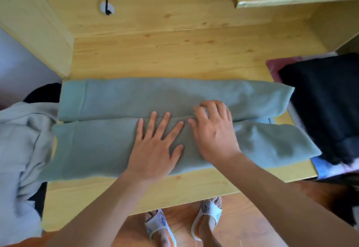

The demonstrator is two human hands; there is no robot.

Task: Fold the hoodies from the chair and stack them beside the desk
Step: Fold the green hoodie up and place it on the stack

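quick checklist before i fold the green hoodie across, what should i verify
1. Green hoodie lies flat on the desk: ok.
2. Both long sides folded in, meeting near the middle: ok.
3. Left hand pressing flat on the near half: ok.
4. Right hand has a grip for the fold: not ok, fingers only rest bent over the seam.
5. Ends stay on the desk: not ok, the left end overhangs toward the grey hoodie.
6. Black stack clear of the right end: cannot tell.
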